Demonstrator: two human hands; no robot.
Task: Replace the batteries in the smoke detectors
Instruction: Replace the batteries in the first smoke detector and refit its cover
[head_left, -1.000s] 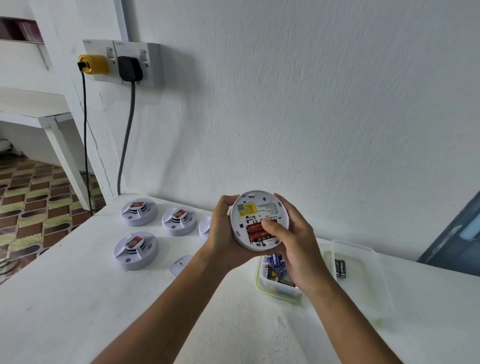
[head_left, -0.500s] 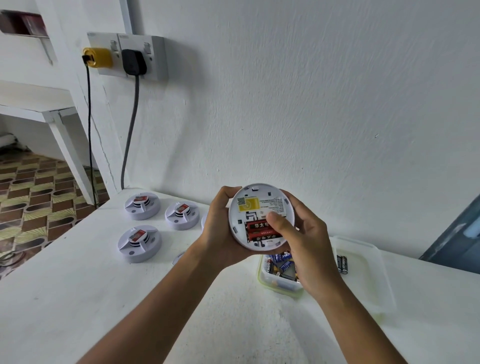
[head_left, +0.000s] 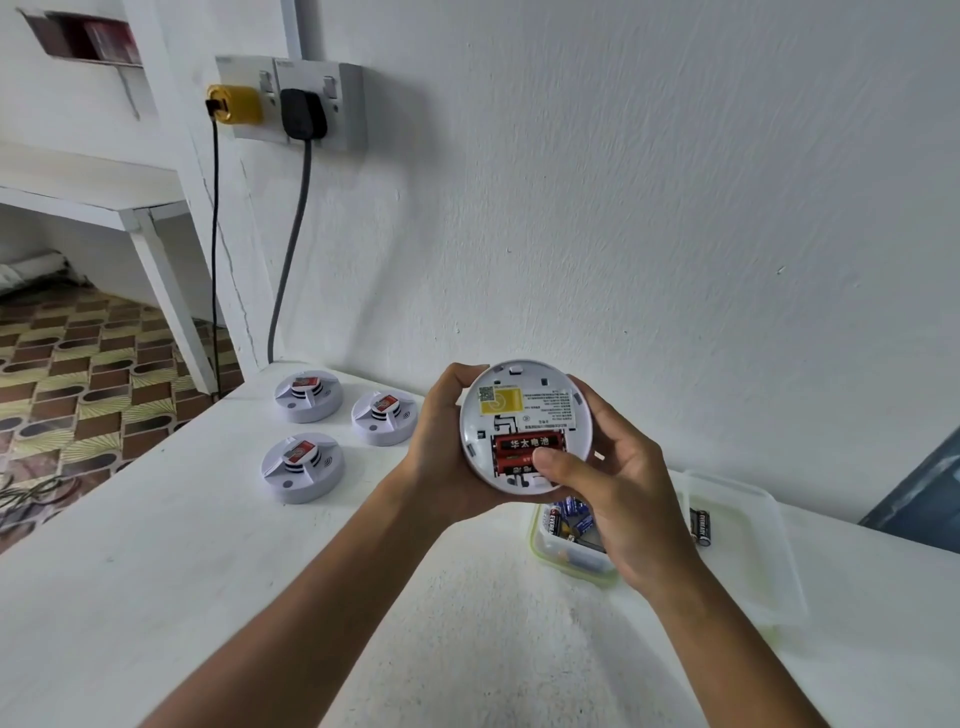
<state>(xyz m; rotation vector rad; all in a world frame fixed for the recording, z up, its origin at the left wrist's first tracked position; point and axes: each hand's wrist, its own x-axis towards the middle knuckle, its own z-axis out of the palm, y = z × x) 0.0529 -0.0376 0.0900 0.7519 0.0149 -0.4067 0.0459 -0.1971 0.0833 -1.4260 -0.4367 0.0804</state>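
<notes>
I hold a round white smoke detector (head_left: 524, 410) in the air with its back facing me. Its open bay shows red batteries (head_left: 527, 443) under a yellow label. My left hand (head_left: 441, 447) grips the left rim. My right hand (head_left: 618, 483) cups the right rim, its thumb pressing on the lower red battery. Below my right hand stands a clear tub (head_left: 550, 551) with several dark batteries. A clear lid (head_left: 748, 540) lies to its right with two black batteries (head_left: 700, 525) on it.
Three more white smoke detectors (head_left: 302, 467) (head_left: 308, 397) (head_left: 384, 417) sit on the white table (head_left: 208, 571) to the left. A wall socket (head_left: 296, 106) with a yellow and a black plug hangs above, cables trailing down. The patterned floor lies beyond the table's left edge.
Both hands have lifted the detector slightly. My right thumb has slid down from the upper part of the battery bay onto the lower red battery.
</notes>
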